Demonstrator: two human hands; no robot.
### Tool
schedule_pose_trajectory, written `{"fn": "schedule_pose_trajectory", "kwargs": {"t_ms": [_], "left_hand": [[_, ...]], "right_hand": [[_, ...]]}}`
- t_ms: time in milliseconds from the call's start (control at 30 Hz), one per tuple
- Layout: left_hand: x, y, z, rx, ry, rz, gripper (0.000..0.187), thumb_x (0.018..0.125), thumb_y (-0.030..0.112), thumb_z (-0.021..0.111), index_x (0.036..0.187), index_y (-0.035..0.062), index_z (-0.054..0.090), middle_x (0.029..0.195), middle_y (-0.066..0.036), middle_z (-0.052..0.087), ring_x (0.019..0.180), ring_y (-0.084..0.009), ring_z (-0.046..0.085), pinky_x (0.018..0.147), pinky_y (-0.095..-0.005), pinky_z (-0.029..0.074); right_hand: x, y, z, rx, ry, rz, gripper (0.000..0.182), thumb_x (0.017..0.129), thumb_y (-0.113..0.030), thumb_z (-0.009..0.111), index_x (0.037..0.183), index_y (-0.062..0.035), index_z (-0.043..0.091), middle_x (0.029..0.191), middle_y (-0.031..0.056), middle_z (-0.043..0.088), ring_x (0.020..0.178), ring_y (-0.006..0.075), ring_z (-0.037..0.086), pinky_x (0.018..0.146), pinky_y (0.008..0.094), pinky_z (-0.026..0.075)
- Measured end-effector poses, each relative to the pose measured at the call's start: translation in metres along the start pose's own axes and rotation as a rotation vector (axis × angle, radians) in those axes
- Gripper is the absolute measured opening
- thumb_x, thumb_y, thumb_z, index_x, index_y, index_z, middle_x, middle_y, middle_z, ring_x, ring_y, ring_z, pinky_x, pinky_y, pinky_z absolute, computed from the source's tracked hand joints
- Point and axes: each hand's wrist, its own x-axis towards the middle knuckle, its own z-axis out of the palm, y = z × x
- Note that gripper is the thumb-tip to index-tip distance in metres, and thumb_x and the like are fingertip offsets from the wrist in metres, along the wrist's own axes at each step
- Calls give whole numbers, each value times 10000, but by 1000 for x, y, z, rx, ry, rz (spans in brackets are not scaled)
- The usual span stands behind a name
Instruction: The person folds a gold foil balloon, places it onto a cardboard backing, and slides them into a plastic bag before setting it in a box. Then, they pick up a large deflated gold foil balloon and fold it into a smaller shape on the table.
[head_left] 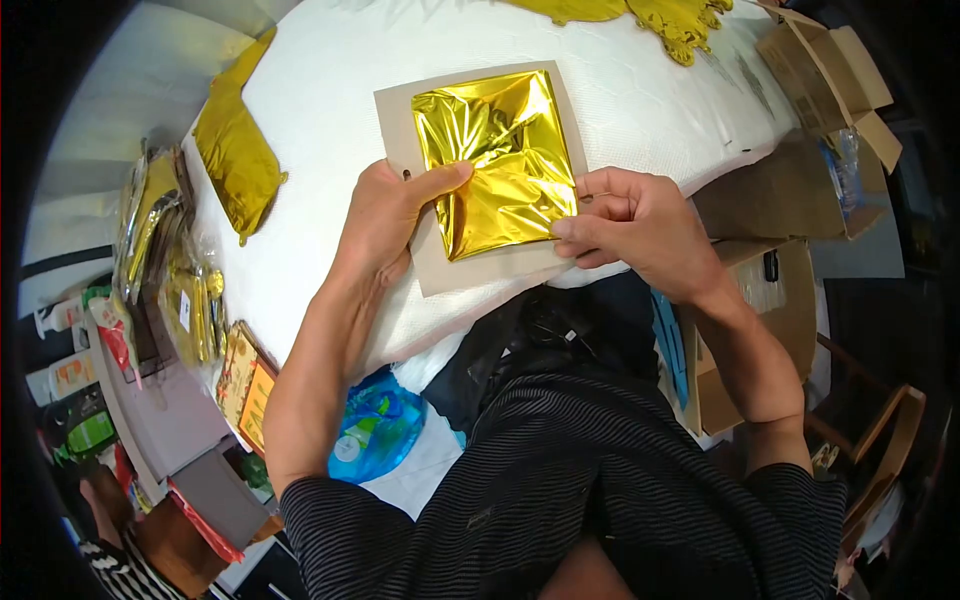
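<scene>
A shiny gold foil sheet [500, 160], folded into a rough square, lies on a grey-brown cardboard piece [430, 265] over the white padded surface. My left hand [390, 215] grips the left side, its thumb pressed on the foil and its other fingers hidden under the card. At the right edge, my right hand [640, 225] pinches the foil's lower right corner between thumb and fingers. Card shows around the foil on all sides.
Flat gold foil pieces lie at the far left [235, 150] and top [680, 25] of the white surface [330, 80]. Wrapped gold packets [190, 300] stand at left. Open cardboard boxes [820, 75] are at right. A blue plastic bag [385, 430] sits below my left forearm.
</scene>
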Motion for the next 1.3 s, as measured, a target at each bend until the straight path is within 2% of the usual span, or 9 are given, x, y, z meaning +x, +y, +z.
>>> {"fn": "schedule_pose_trajectory", "kwargs": {"t_ms": [100,333,533,600,733,833,900,1000,1300], "left_hand": [[-1,-1,3,-51,0,37,304,875,85,759,1098,-97,660,965,-159,724,792,-197,716,706,-314,602],[-12,0,11,-65,12,39,317,864,70,763,1108,-105,659,989,-172,736,801,-196,728,732,-312,602],[-13,-1,14,-62,26,60,324,857,56,770,1113,-108,657,992,-165,734,802,-194,725,738,-307,602],[-13,0,14,-54,56,73,330,853,54,776,1115,-108,656,1000,-163,733,811,-191,723,742,-305,601],[-19,4,22,-53,50,46,304,861,57,772,1104,-94,671,994,-153,734,800,-181,718,732,-303,597],[-19,1,27,0,40,55,275,864,65,771,1080,-83,687,966,-138,740,788,-165,714,719,-294,589],[-18,-4,27,41,46,70,265,863,69,774,1067,-80,693,954,-131,742,781,-157,711,714,-288,585],[-19,-7,28,92,67,91,261,859,84,784,1049,-75,701,940,-117,744,763,-142,703,699,-275,574],[-19,-10,32,103,35,63,264,856,102,794,1038,-66,703,915,-105,739,757,-134,696,688,-266,561]], "right_hand": [[2,4,-2,52,18,19,296,922,-72,742,1159,41,607,920,91,736,796,148,742,685,245,613],[-2,16,-4,60,37,43,262,918,-96,752,1108,22,615,892,82,733,764,129,731,660,239,606],[-10,17,-10,-87,41,16,271,910,-118,764,1082,29,613,862,73,727,716,118,703,626,235,578],[-10,17,-15,-323,248,-168,350,907,-146,772,1149,49,610,856,63,724,739,111,688,666,237,563],[-1,12,-15,-194,408,-381,461,907,-167,773,1266,59,591,892,68,735,776,92,669,718,231,541],[1,3,-10,-27,262,-220,462,925,-190,754,1285,64,615,948,79,747,823,80,665,774,232,533],[15,15,-13,-6,114,-181,375,946,-209,731,1192,68,675,993,87,751,835,79,670,763,227,532],[21,21,-13,94,106,-157,329,961,-222,713,1110,71,707,982,84,750,851,86,681,770,232,540],[17,20,-9,350,5,-73,345,943,-191,735,1165,65,672,1065,107,732,904,122,698,820,268,564]]}}
